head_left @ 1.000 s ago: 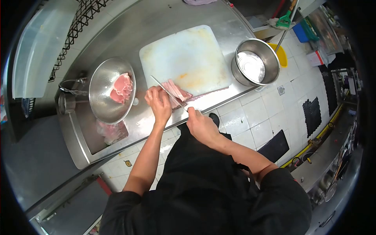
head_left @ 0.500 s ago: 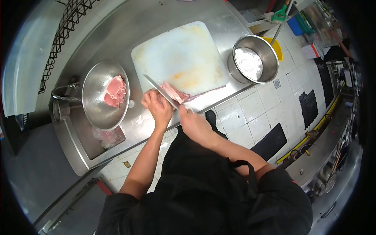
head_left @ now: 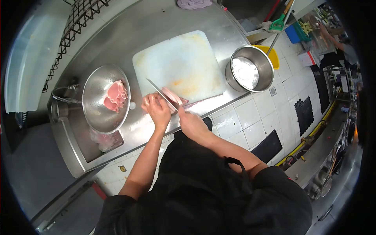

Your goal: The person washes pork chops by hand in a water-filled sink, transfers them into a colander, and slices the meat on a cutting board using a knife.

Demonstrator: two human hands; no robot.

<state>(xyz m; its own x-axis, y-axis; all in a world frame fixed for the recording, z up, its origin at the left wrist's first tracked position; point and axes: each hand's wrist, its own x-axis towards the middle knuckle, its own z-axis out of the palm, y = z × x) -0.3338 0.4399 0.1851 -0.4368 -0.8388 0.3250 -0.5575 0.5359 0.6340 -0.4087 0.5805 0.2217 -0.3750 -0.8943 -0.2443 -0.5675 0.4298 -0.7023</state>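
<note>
My right hand (head_left: 192, 124) is closed round the handle of a long knife (head_left: 159, 90), whose blade slants up and left. Right of the blade lies a piece of raw pink meat (head_left: 171, 95), on the near edge of a white cutting board (head_left: 176, 58). Just left of the blade, my left hand (head_left: 157, 111) has its fingers curled down on the meat; most of the part under them is hidden. Slices of raw meat (head_left: 116, 96) rest in a metal bowl (head_left: 92, 100) beyond my left hand.
A deep steel pot (head_left: 231, 74) stands at the counter's right end. Under the bowl, a plastic bag (head_left: 103, 141) lies in the sink (head_left: 88, 150). A purple cloth (head_left: 194, 3) sits at the back. Another person's arm (head_left: 333, 39) shows at upper right.
The whole view has shifted slightly, bringing more of the purple cloth and another person's arm into sight. Both hands stay at the meat, with the blade in nearly the same place.
</note>
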